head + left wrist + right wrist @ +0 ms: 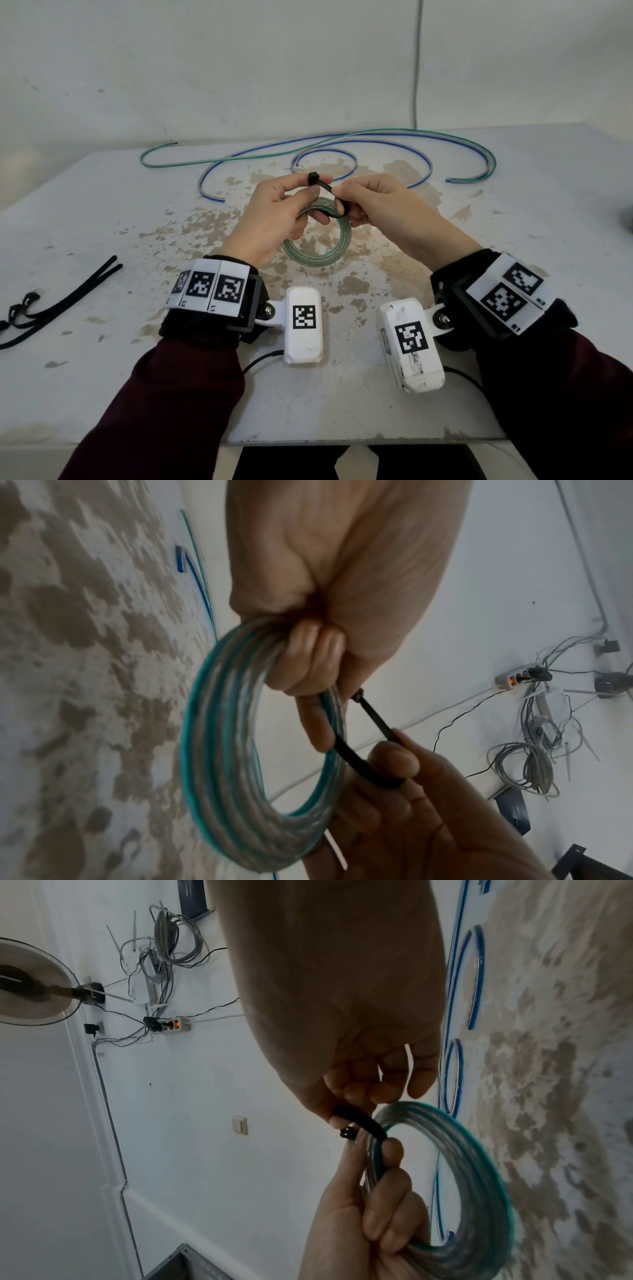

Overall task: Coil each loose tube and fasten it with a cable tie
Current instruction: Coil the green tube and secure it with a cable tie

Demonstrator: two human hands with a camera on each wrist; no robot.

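Head view: stained white table (102,219) (loose tubes (342,144) behind).

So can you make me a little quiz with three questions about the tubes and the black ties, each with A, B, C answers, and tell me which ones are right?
1. Where do the spare cable ties lie?
A. on the table by the person's left arm
B. on the far right corner
C. on top of the coil

2. What colour is the stripe on the coiled tube?
A. red
B. yellow
C. green

3. What is the cable tie in the hands doing?
A. lying flat on the table
B. looped round the coil, held by both hands
C. hanging on the wall

Answers: 1 A, the spare cable ties lie at the table's left edge. 2 C, the coiled tube shows green stripes. 3 B, the left hand and right hand hold the cable tie round the coil.
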